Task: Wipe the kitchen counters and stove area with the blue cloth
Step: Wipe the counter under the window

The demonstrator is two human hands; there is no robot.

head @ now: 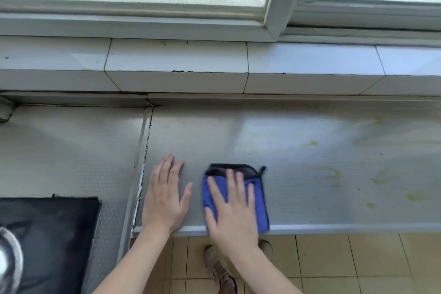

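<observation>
Near the front edge of the desk [310, 150], one stove [47, 229] shows at the far left, black, with a metal burner at its corner. Next comes the left hand [164, 196], flat on the desk with its fingers straight and a little apart, holding nothing. Just to its right, not touching it, lies the one blue cloth [259, 200], folded into a rough square, blue with a dark band along its far side and a small loop at the far right corner. The right hand [231, 207] presses on top of the cloth, fingers straight and spread, covering its left half. Several yellowish stains [334, 174] mark the desk toward the right edge.
</observation>
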